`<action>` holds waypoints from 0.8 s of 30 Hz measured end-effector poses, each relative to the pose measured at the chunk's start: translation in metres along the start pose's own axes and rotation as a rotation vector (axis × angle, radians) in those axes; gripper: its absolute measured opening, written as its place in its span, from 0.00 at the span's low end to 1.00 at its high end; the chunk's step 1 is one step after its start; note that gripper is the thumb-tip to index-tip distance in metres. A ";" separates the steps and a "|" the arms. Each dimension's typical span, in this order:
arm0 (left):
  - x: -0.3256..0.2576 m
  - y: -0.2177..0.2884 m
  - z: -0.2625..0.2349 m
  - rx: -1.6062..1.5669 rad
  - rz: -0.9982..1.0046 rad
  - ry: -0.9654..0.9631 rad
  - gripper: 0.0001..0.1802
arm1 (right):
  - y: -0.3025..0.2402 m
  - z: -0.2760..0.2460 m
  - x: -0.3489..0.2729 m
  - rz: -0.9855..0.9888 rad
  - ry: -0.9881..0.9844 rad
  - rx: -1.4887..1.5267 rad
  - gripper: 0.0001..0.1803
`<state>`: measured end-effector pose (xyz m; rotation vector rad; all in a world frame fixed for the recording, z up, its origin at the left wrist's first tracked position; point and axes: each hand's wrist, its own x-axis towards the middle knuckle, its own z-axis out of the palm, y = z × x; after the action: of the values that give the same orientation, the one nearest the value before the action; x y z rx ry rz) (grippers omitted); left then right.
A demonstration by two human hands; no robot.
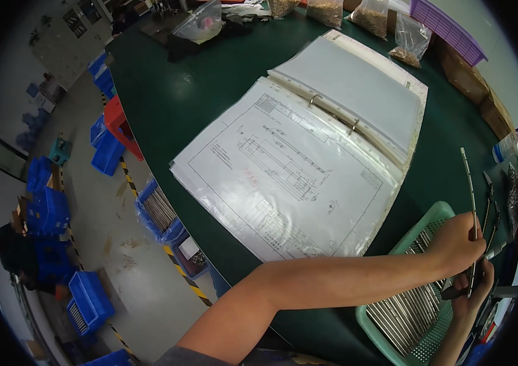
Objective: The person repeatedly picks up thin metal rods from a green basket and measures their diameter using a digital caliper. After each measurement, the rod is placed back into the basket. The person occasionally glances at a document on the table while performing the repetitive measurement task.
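Observation:
My left arm reaches across to the right side of the table, and my left hand (457, 249) is closed on a slim metal rod (467, 177). The rod stands nearly upright in the picture, with small marks or holes along it. Just below, my right hand (482, 285) is closed round a metal measuring tool that looks like a caliper (503, 291), mostly hidden by the fingers. Its dark jaws are close to the rod's lower end; whether they touch I cannot tell. Under both hands sits a green plastic basket (387, 348) with many similar rods (402, 317), partly covered by my left forearm.
An open ring binder with a technical drawing (283, 177) lies on the green table (167, 116). Bags of small parts (408, 39), a purple basket (448, 27) and a bottle (509, 146) line the far right. Blue bins (161, 207) stand on the floor at left; a person (18, 256) is beyond.

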<state>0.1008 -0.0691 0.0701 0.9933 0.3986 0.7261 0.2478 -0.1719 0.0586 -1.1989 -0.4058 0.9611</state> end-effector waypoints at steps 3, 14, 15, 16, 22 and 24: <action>-0.003 0.008 -0.002 0.002 -0.098 0.002 0.05 | 0.001 0.001 0.003 0.022 -0.014 -0.001 0.13; 0.005 -0.005 -0.003 0.046 -0.138 0.019 0.07 | -0.007 -0.043 0.022 0.139 -0.198 -0.093 0.23; 0.004 -0.005 -0.001 0.052 -0.146 0.027 0.07 | -0.007 -0.047 0.022 0.151 -0.208 -0.087 0.22; 0.003 -0.005 -0.001 0.058 -0.154 0.035 0.08 | -0.011 -0.051 0.022 0.161 -0.185 -0.094 0.22; 0.003 -0.001 -0.003 0.084 -0.198 0.023 0.08 | -0.006 -0.044 0.022 0.119 -0.128 -0.069 0.15; 0.003 -0.004 -0.002 0.094 -0.193 0.029 0.08 | 0.006 -0.034 0.022 -0.005 0.082 -0.097 0.11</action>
<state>0.1029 -0.0671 0.0661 1.0176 0.5497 0.5515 0.2818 -0.1744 0.0363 -1.3201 -0.3927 0.8931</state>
